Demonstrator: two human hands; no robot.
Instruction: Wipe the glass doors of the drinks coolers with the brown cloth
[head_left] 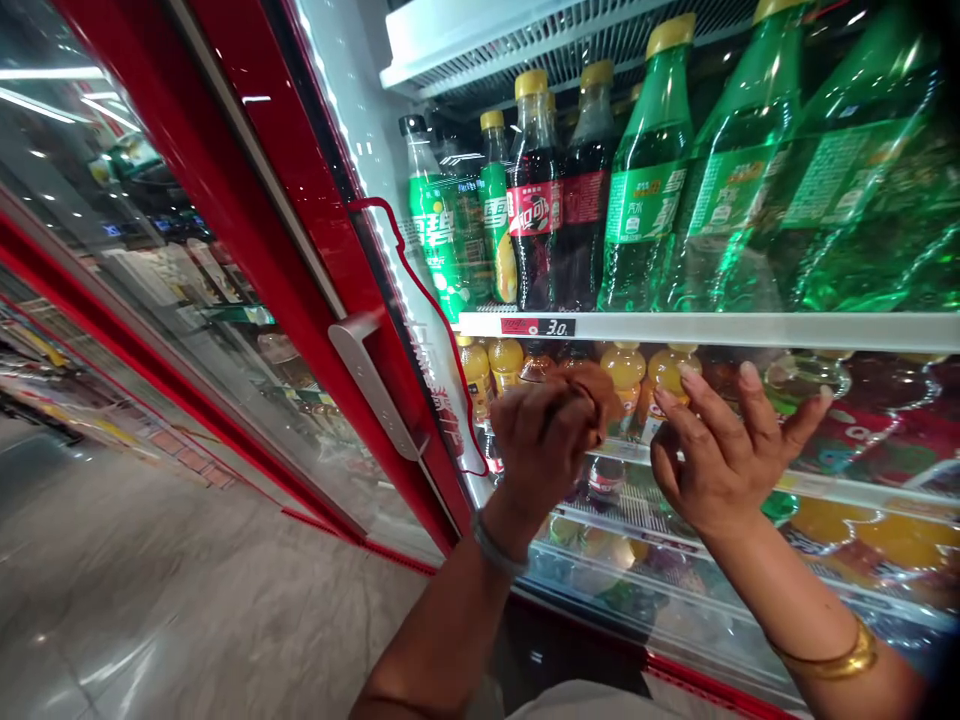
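My left hand (536, 425), with a grey band at its wrist, is closed around a brown cloth (598, 390). It is in front of the drinks cooler, over the row of small orange-drink bottles (622, 368). To its right, my right hand (727, 450) is raised with its fingers spread and nothing in it. A gold bangle circles that wrist. Both hands are close to the cooler front; whether they touch glass there I cannot tell. Above them, a white shelf edge (712, 330) carries a price tag (555, 327).
Green soda bottles (649, 190) and cola bottles (534, 200) stand on the upper shelf. At left are the red door frame (300, 200) and a grey handle (379, 385). Grey floor (187, 590) stretches below. More bottles fill the lower shelves.
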